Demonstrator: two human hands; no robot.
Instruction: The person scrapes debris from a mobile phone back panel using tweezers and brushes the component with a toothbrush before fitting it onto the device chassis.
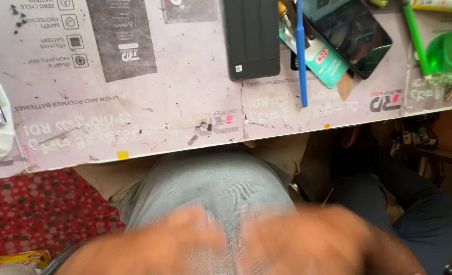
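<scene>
Both hands are low in the view, over my lap and below the worktop's front edge, and both are heavily blurred. My left hand (172,242) and my right hand (312,239) lie side by side, almost touching, over my grey shirt (215,183). Nothing can be made out in either hand, and the blur hides whether the fingers are apart or closed. The nearest things on the worktop (134,117) are a black phone (251,38) lying flat and a thin blue tool (301,56) beside it.
A second dark phone (355,33) lies tilted at the back right on a teal card (320,58). A green stick (415,35) and a green translucent container (449,51) sit far right. Red patterned seat fabric (37,209) shows at left; someone's dark trouser leg (419,219) at right.
</scene>
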